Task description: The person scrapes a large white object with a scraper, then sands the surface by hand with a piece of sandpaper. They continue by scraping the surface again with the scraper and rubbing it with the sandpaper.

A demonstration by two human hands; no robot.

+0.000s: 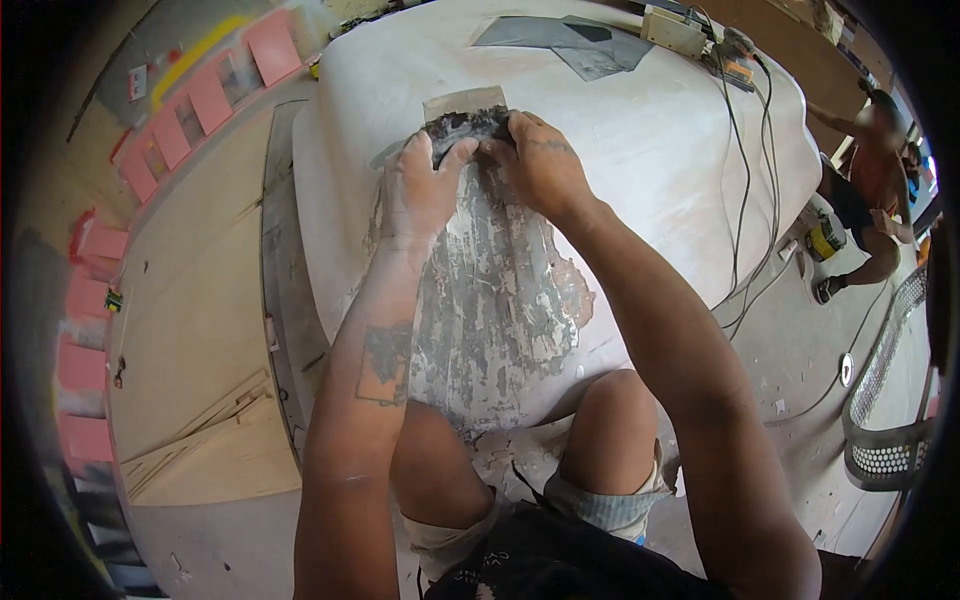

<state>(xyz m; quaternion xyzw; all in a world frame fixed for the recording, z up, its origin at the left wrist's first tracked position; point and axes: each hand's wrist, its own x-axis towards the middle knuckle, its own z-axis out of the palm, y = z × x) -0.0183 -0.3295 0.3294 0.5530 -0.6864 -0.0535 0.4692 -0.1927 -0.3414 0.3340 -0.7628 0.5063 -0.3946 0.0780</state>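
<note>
My left hand [430, 185] and my right hand [543, 165] grip the two sides of a flat rectangular piece [466, 127] together. Its near part is dark and crusted, and its far end is beige. My thumbs press along its near edge, while part of the fingers is hidden. The piece lies on or just over a large white curved panel [660, 180], at the far end of a streaked grey patch [490, 290]. That patch is rough and flaky, with a brownish bare spot [572, 290] at its right edge.
Dark grey sheets [580, 45] lie on the panel's far part. A corded power tool [738, 60] rests at the far right, its cables [770, 180] hanging over the side. Another person [875, 160] is at right, near a perforated black frame [890, 440]. Plywood [190, 330] lies left.
</note>
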